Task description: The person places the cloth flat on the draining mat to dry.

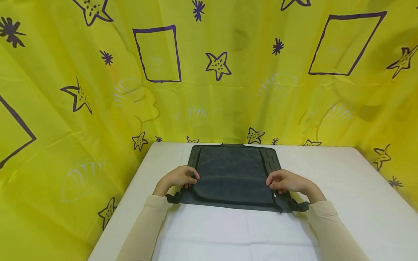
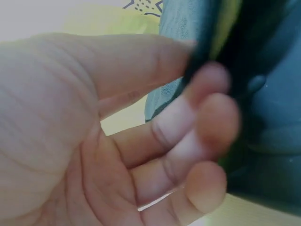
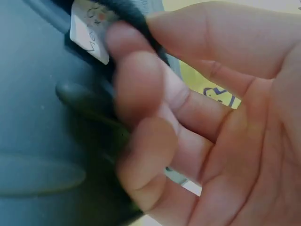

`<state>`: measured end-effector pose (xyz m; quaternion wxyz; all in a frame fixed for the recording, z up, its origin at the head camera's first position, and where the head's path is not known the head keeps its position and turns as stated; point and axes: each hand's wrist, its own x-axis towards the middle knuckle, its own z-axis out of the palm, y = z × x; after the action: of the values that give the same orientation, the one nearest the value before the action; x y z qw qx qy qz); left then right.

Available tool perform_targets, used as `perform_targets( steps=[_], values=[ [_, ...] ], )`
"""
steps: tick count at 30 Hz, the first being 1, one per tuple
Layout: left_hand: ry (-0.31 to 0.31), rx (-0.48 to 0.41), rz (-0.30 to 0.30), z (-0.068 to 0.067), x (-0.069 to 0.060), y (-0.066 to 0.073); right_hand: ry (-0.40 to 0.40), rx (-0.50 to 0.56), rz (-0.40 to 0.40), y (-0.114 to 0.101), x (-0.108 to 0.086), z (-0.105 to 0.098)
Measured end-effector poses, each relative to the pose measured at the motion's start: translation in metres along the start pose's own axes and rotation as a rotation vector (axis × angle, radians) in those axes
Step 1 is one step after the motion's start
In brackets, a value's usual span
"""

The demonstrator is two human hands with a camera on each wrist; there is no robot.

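A dark flat item with a smooth blue-grey middle panel (image 1: 232,174) and black-trimmed edges lies at the back of the table. Its exact kind is unclear. On its left side my left hand (image 1: 179,177) pinches the trimmed edge between thumb and index finger; in the left wrist view the other fingers (image 2: 216,122) are bent beside it. My right hand (image 1: 289,181) pinches the opposite edge the same way. A white label (image 3: 89,30) with writing sticks out near the right fingertips, partly hidden. Raised ridges (image 3: 42,178) show on the panel in the right wrist view.
The table has a white cover (image 1: 235,232). A yellow curtain (image 1: 228,105) with drawn stars and rectangles hangs behind it and along both sides. Black straps sit by both wrists, such as the right strap (image 1: 298,206).
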<state>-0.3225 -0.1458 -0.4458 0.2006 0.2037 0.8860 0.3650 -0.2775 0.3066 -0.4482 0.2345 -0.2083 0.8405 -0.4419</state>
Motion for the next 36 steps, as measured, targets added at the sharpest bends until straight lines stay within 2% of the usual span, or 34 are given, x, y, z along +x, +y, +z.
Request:
perform_targets(
  steps=[3, 7, 13, 22, 28, 36],
  values=[
    [-0.032, 0.009, -0.002, -0.0003, -0.0008, 0.0015, -0.03, 0.009, 0.038, -0.0014, -0.0004, 0.0014],
    [-0.08, 0.012, 0.019, -0.0006, -0.0021, 0.0035, -0.084, 0.02, 0.048, -0.0001, -0.0014, 0.0021],
    [-0.122, 0.005, 0.04, 0.0002, -0.0034, 0.0043, -0.143, 0.035, 0.029, 0.0007, -0.0011, 0.0021],
    [-0.152, -0.021, 0.017, -0.0024, -0.0047, 0.0066, -0.115, -0.035, -0.013, -0.001, -0.0041, -0.003],
    [-0.154, -0.041, 0.005, -0.0029, -0.0057, 0.0081, -0.108, -0.012, -0.044, 0.0014, -0.0036, -0.0044],
    [-0.164, -0.049, -0.002, -0.0016, -0.0069, 0.0061, -0.143, 0.01, 0.004, 0.0004, -0.0035, -0.0014]
  ],
)
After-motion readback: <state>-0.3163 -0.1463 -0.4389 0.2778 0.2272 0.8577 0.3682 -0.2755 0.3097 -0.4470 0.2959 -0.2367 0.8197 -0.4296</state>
